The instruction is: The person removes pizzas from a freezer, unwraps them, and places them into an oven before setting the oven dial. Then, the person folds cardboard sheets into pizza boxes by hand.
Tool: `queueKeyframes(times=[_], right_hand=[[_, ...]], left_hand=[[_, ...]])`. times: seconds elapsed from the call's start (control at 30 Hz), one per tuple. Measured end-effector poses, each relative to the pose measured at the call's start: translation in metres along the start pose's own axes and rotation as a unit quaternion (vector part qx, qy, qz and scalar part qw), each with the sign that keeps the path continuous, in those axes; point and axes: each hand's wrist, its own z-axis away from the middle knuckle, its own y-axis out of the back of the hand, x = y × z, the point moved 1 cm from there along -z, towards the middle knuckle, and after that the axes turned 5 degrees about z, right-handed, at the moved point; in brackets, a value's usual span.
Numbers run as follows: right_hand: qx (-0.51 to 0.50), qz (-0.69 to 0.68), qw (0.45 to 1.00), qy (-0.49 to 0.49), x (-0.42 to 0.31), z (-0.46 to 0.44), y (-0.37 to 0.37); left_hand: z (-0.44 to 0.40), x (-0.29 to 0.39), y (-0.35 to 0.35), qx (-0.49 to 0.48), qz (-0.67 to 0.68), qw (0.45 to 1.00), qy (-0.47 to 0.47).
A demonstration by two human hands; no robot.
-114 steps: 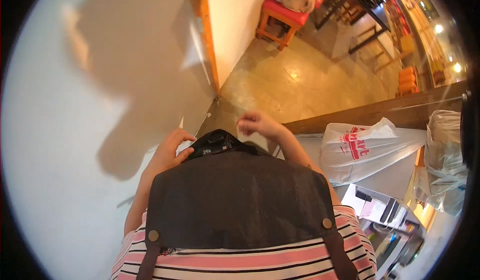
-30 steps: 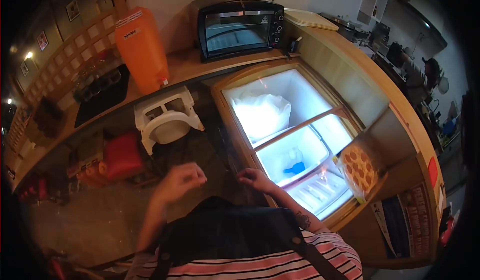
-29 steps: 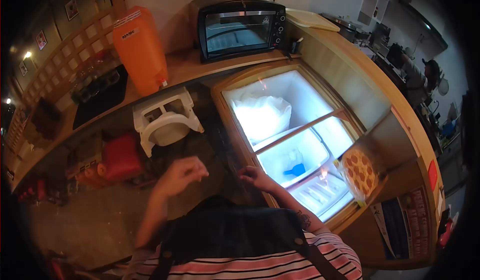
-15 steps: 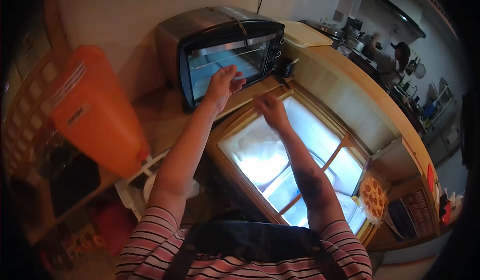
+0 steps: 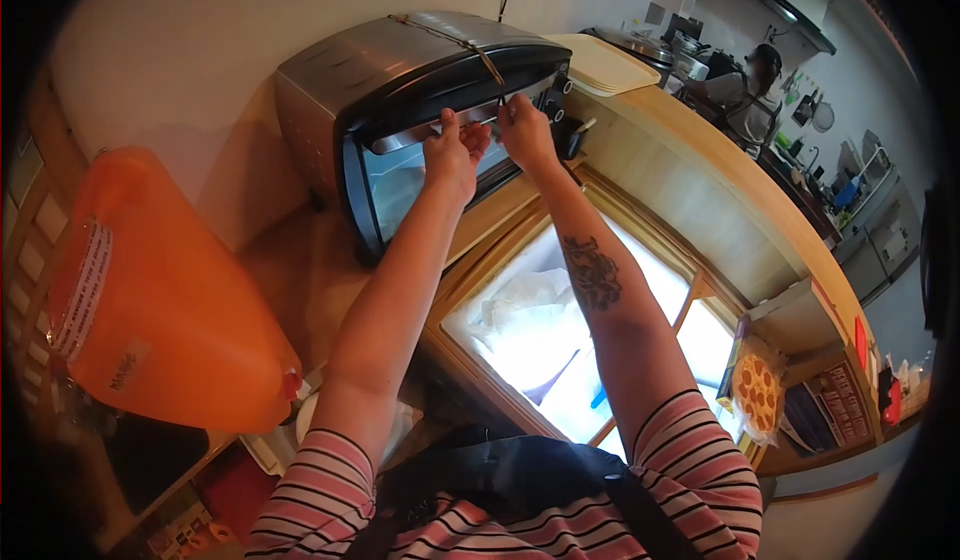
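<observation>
A silver and black toaster oven [image 5: 420, 60] has a thin brown cord [image 5: 470, 45] running over its top and down the front towards the door handle [image 5: 400, 143]. My right hand [image 5: 527, 135] pinches the cord's lower end by the handle. Beside it, my left hand [image 5: 458, 155] is palm up in front of the handle, thumb raised and fingers loosely curled, apart from the thumb. Nothing shows in that palm; whether its fingertips touch the handle is unclear. Behind my hands the glass door [image 5: 395, 185] appears closed.
Below my right forearm is a lit, wood-framed glass-top case [image 5: 520, 330] with plastic bags inside. An orange container [image 5: 170, 300] stands left. A packaged pizza [image 5: 757, 390] leans at right. Cream trays [image 5: 600, 65] lie on the wooden ledge; a person [image 5: 740, 100] is in the kitchen beyond.
My right hand has risen from above the case to the cord at the oven's front. My left hand has shifted slightly right. The view has tilted, and the person beyond has moved.
</observation>
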Motion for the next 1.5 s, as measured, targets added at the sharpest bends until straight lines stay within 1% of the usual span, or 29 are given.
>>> queueKeyframes(times=[0.03, 0.07, 0.13, 0.2, 0.27, 0.33, 0.37, 0.43, 0.53, 0.57, 0.63, 0.77, 0.83, 0.87, 0.93, 0.97, 1.0, 1.07, 1.13, 1.17, 1.2, 1.23, 1.27, 1.3, 1.33, 1.37, 1.4, 1.47, 1.5], right_hand=[[-0.009, 0.018, 0.999, 0.037, 0.004, -0.002, -0.001], [-0.018, 0.037, 0.996, 0.074, 0.009, -0.004, 0.0], [-0.04, 0.056, 0.994, 0.082, 0.006, -0.009, 0.007], [-0.093, 0.124, 0.98, 0.124, 0.004, -0.015, 0.013], [-0.11, 0.14, 0.975, 0.13, 0.001, -0.021, 0.016], [-0.156, 0.139, 0.973, 0.097, 0.003, -0.024, 0.014], [-0.154, 0.141, 0.974, 0.092, 0.004, -0.022, 0.013], [-0.108, 0.068, 0.986, 0.104, 0.007, -0.017, 0.01], [-0.048, -0.02, 0.996, 0.074, 0.014, -0.007, 0.002], [-0.047, -0.008, 0.996, 0.08, 0.018, -0.006, 0.001], [-0.042, 0.015, 0.993, 0.106, 0.017, -0.009, 0.002], [-0.094, -0.015, 0.992, 0.089, 0.017, -0.011, 0.009], [-0.067, 0.092, 0.983, 0.142, 0.014, -0.012, 0.015], [-0.07, 0.082, 0.984, 0.144, 0.012, -0.014, 0.018], [-0.094, 0.148, 0.973, 0.149, 0.007, -0.016, 0.025], [-0.113, 0.189, 0.967, 0.129, 0.004, -0.017, 0.032], [-0.114, 0.181, 0.969, 0.127, 0.002, -0.02, 0.04], [-0.081, 0.172, 0.974, 0.125, 0.002, -0.03, 0.056], [-0.069, 0.145, 0.978, 0.136, -0.012, -0.042, 0.063], [-0.055, 0.134, 0.98, 0.136, -0.024, -0.049, 0.061], [-0.084, 0.151, 0.978, 0.118, -0.04, -0.056, 0.058], [-0.092, 0.152, 0.968, 0.174, -0.049, -0.061, 0.05], [-0.111, 0.183, 0.958, 0.192, -0.064, -0.064, 0.044], [-0.138, 0.217, 0.939, 0.23, -0.072, -0.068, 0.031], [-0.131, 0.221, 0.936, 0.241, -0.077, -0.073, 0.015], [-0.173, 0.221, 0.93, 0.237, -0.082, -0.075, 0.013], [-0.175, 0.222, 0.93, 0.235, -0.084, -0.077, 0.01], [-0.167, 0.205, 0.93, 0.257, -0.085, -0.08, 0.004], [-0.17, 0.206, 0.929, 0.255, -0.083, -0.079, 0.003]], left_hand=[[0.0, -0.001, -0.002, 0.021, -0.002, 1.0, -0.009], [0.001, -0.001, -0.004, 0.02, -0.002, 1.0, -0.012], [0.005, 0.001, -0.005, 0.02, -0.015, 0.999, -0.034], [0.008, 0.003, -0.005, 0.01, -0.023, 0.999, -0.04], [0.008, 0.003, -0.005, 0.008, -0.016, 0.999, -0.035], [0.007, 0.002, -0.005, 0.004, -0.012, 0.999, -0.03], [0.007, 0.002, -0.004, 0.003, -0.015, 0.999, -0.035], [0.006, 0.001, -0.001, -0.006, -0.022, 0.999, -0.042], [0.002, -0.002, 0.006, -0.039, 0.005, 0.999, -0.027], [0.0, -0.003, 0.008, -0.054, 0.009, 0.998, -0.013], [0.005, -0.003, 0.003, -0.043, 0.002, 0.999, -0.015], [0.001, -0.005, -0.003, -0.03, -0.004, 1.0, -0.007], [0.001, -0.007, -0.007, -0.016, 0.014, 1.0, -0.007], [0.001, -0.007, -0.009, -0.01, 0.008, 1.0, -0.014], [0.002, -0.007, -0.012, -0.006, -0.001, 1.0, -0.024], [0.002, -0.008, -0.013, -0.003, -0.008, 1.0, -0.028], [0.002, -0.009, -0.013, 0.015, -0.015, 0.999, -0.035], [0.001, -0.012, -0.009, 0.037, -0.023, 0.998, -0.041], [-0.001, -0.015, -0.003, -0.014, -0.041, 0.998, -0.055], [-0.001, -0.019, -0.005, 0.012, -0.046, 0.995, -0.088], [0.002, -0.023, -0.007, 0.007, -0.05, 0.996, -0.077], [0.009, -0.027, -0.005, 0.009, -0.036, 0.998, -0.058], [0.018, -0.032, -0.004, 0.012, -0.02, 0.999, -0.04], [0.032, -0.038, -0.005, 0.009, -0.045, 0.998, -0.032], [0.047, -0.044, -0.006, 0.007, -0.069, 0.997, -0.027], [0.058, -0.051, -0.005, -0.014, -0.053, 0.998, -0.001], [0.068, -0.059, -0.002, -0.013, -0.053, 0.999, 0.002], [0.086, -0.072, 0.003, -0.055, -0.073, 0.996, 0.009], [0.094, -0.078, 0.004, -0.053, -0.072, 0.996, 0.012]])
